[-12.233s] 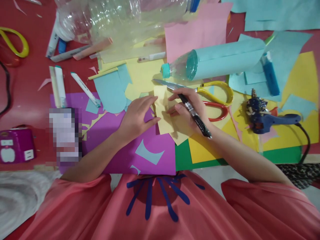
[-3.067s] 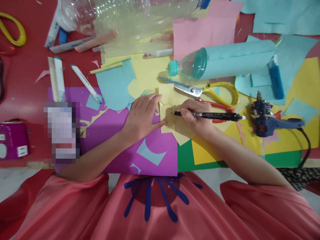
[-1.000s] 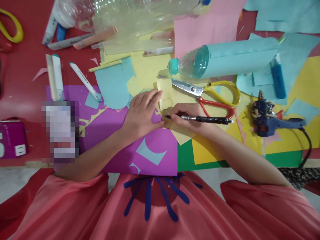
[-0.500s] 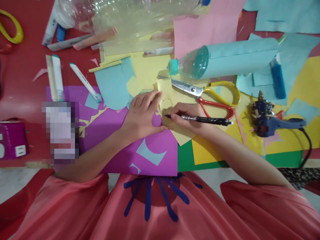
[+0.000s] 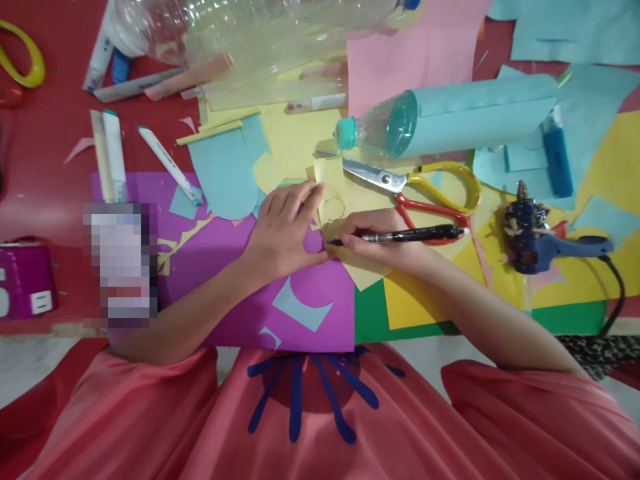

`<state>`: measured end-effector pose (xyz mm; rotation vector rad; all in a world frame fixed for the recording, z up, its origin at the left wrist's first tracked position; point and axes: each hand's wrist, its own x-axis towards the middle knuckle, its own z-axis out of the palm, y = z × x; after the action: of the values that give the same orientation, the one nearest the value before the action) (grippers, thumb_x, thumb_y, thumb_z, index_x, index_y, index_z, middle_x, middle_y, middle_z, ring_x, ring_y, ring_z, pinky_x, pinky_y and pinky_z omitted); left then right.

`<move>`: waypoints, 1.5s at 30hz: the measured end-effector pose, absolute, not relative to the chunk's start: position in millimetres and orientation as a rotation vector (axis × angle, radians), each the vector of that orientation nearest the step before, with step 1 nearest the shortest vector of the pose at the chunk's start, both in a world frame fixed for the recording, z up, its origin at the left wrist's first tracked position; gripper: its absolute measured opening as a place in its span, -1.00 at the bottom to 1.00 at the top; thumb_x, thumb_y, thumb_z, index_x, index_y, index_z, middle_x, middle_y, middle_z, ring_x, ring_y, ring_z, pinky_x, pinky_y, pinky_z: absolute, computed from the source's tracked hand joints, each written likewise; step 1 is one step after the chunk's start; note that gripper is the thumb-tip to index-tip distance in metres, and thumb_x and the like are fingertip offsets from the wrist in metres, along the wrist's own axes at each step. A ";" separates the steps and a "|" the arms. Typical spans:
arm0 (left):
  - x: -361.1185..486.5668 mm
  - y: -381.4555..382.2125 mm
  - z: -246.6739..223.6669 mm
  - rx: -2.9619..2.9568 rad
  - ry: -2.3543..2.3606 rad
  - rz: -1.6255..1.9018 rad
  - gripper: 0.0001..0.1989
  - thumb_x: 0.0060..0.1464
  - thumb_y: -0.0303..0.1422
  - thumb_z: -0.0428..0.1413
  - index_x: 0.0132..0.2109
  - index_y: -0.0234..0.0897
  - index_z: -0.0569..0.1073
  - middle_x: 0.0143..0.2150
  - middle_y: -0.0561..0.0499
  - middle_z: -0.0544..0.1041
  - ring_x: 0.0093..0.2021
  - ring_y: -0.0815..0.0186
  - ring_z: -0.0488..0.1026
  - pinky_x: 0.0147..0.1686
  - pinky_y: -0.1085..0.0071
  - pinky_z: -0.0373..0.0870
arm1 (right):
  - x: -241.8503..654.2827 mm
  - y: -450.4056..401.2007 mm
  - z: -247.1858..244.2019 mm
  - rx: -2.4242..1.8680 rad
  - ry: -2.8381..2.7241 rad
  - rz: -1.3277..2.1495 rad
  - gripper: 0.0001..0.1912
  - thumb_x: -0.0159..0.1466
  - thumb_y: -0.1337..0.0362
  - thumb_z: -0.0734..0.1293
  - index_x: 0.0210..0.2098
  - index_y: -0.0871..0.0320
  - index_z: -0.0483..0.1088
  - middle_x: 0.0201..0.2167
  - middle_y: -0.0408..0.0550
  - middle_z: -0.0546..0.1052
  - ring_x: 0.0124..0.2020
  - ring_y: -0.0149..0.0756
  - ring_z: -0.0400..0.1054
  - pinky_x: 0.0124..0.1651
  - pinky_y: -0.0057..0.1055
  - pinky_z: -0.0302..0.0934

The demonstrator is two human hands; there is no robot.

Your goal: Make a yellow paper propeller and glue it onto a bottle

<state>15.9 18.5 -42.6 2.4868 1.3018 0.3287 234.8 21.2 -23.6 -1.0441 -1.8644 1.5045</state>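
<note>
My right hand (image 5: 383,233) is closed round a black pen (image 5: 425,233), its tip resting on a strip of pale yellow paper (image 5: 329,173). A drawn circle shows on the strip above the pen tip, with part of a second curve below it. My left hand (image 5: 285,230) lies flat with fingers spread, its fingertips and thumb at the strip's left edge, holding nothing. Scissors (image 5: 400,187) with yellow and red handles lie just beyond my right hand.
Beyond the scissors lies a bottle (image 5: 480,117) wrapped in light blue paper. A blue glue gun (image 5: 540,250) with a cable sits at the right. Markers (image 5: 170,163), a phone (image 5: 123,267) and a purple sheet (image 5: 220,300) are at the left. Large clear bottles (image 5: 225,33) lie at the back.
The pen tip has moved slightly down and left along the yellow strip, and my right hand shifted with it, uncovering more of the drawn circle. My left hand stays in place.
</note>
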 end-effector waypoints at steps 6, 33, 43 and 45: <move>16.9 18.7 -40.0 2.464 1.300 0.294 -0.11 0.04 -0.03 0.22 0.38 -0.39 0.14 0.34 -0.34 0.31 0.34 -0.13 0.26 0.32 -0.03 0.20 | 234.2 22.2 -22.8 -1.112 -1.826 1.482 -0.79 0.29 0.25 0.34 -0.45 0.21 0.41 -0.58 -0.17 0.43 -0.54 -0.48 0.22 -0.48 -0.47 0.03; 15.2 17.6 -44.9 2.518 1.300 0.361 -0.36 0.22 -0.20 0.02 0.38 -0.35 0.18 0.31 -0.29 0.35 0.29 -0.06 0.30 0.27 0.02 0.22 | 233.6 23.3 -21.3 -1.006 -1.868 1.530 -0.72 0.35 0.23 0.31 -0.48 0.18 0.40 -0.58 -0.18 0.40 -0.56 -0.50 0.14 -0.49 -0.46 0.04; 16.9 17.4 -45.3 2.477 1.326 0.356 -0.37 0.26 -0.14 0.01 0.38 -0.28 0.17 0.31 -0.27 0.34 0.30 -0.03 0.29 0.28 0.05 0.20 | 233.8 25.3 -20.7 -0.986 -1.859 1.531 -0.72 0.32 0.23 0.32 -0.51 0.18 0.38 -0.61 -0.22 0.32 -0.57 -0.50 0.09 -0.50 -0.47 0.03; 16.4 17.5 -45.8 2.498 1.325 0.354 -0.37 0.25 -0.17 0.02 0.38 -0.32 0.16 0.31 -0.29 0.35 0.29 -0.03 0.30 0.28 0.06 0.20 | 232.8 24.9 -19.3 -0.993 -1.876 1.520 -0.72 0.33 0.22 0.32 -0.50 0.18 0.39 -0.60 -0.21 0.35 -0.57 -0.51 0.10 -0.48 -0.47 0.05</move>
<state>16.4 17.5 -45.8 2.4980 1.3248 0.3544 232.8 24.9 -19.3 -0.9931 -1.8764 1.5201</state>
